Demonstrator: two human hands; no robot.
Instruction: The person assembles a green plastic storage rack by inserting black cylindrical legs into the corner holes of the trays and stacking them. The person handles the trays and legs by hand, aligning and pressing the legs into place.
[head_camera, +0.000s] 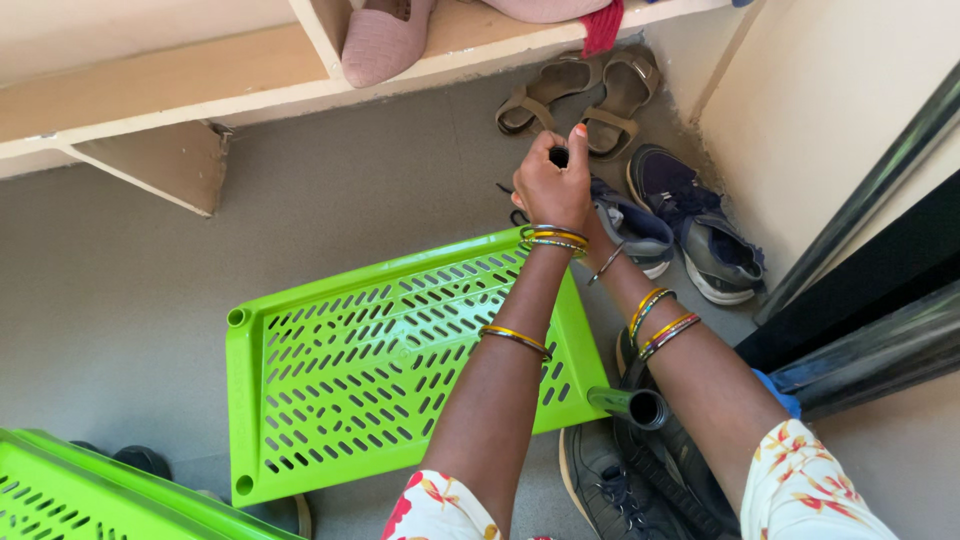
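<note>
A bright green slotted plastic shelf tray (380, 360) lies tilted on the grey floor. My left hand (553, 185) is at its far right corner, fingers closed around the top of a dark tube (560, 156) that stands there. My right hand (594, 218) reaches to the same corner but is almost wholly hidden behind the left hand; only its wrist side shows. Both forearms carry coloured bangles. Another dark tube (636, 405) sticks out of the tray's near right corner socket, its open end facing me.
A second green tray (60, 495) lies at the bottom left. Tan sandals (575, 95), grey-blue sneakers (690, 225) and black shoes (640, 485) crowd the floor on the right. A wooden shelf (150, 80) holds a pink shoe (385, 40). Dark poles (880, 350) lean against the right wall.
</note>
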